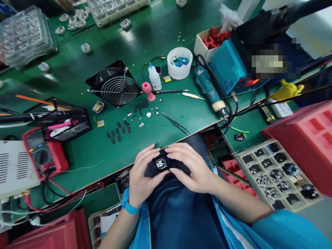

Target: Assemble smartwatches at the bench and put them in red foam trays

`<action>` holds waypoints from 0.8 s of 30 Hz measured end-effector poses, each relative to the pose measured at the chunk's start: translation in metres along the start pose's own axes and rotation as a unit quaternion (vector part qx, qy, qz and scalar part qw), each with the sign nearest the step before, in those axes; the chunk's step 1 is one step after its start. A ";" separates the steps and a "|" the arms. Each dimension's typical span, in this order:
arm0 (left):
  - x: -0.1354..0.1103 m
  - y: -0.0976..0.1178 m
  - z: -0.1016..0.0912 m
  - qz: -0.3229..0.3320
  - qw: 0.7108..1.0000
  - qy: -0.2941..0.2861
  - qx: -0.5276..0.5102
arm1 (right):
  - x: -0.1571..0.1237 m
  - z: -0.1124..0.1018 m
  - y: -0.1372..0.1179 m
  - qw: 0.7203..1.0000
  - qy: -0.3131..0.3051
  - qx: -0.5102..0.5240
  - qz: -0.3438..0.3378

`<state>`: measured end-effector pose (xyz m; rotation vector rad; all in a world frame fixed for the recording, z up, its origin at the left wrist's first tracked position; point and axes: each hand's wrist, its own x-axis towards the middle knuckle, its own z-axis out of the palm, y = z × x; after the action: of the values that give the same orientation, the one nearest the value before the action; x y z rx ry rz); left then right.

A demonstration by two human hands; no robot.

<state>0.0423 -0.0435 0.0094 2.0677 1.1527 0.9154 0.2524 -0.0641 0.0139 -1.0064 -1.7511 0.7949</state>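
Both my hands hold a small black smartwatch (161,163) with a lit round dial, just below the front edge of the green workbench (85,152) and over my lap. My left hand (141,176), with a blue wristband, grips the watch's left side with fingers curled. My right hand (193,167) covers its right side, fingers bent over it. On the bench just above lie tweezers (176,123), several small black pads (119,131) and tiny loose parts (145,114).
A black fan (115,86), pink blower (148,90), glue bottle (155,77), white tub (180,63), blue electric screwdriver (209,90) and blue station (228,65) sit behind. Red multimeter (43,154) at left. A compartment tray of parts (277,174) and red foam (308,138) at right.
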 end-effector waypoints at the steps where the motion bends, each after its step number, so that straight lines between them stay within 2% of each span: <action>1: 0.001 -0.001 -0.003 0.005 1.000 -0.005 0.004 | 0.000 -0.005 -0.001 1.000 -0.014 0.004 -0.018; 5: 0.002 0.000 -0.007 0.022 0.999 -0.016 0.026 | 0.001 -0.014 -0.003 0.994 -0.090 -0.007 -0.059; 8: 0.002 0.001 -0.007 0.032 0.999 -0.016 0.036 | 0.001 -0.014 -0.004 0.990 -0.118 -0.025 -0.068; 13: 0.003 -0.002 -0.009 0.025 0.999 -0.004 0.043 | -0.002 -0.013 -0.002 0.990 -0.107 0.019 -0.090; 20: 0.005 -0.005 -0.010 0.029 0.999 0.003 0.046 | -0.002 -0.012 -0.001 0.995 -0.066 0.024 -0.069; 24: 0.005 -0.003 -0.010 0.035 0.999 -0.007 0.036 | 0.000 -0.010 -0.002 0.993 -0.099 -0.002 -0.065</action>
<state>0.0351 -0.0366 0.0139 2.1822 1.1268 0.9022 0.2612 -0.0640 0.0192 -0.8288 -1.9653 0.8312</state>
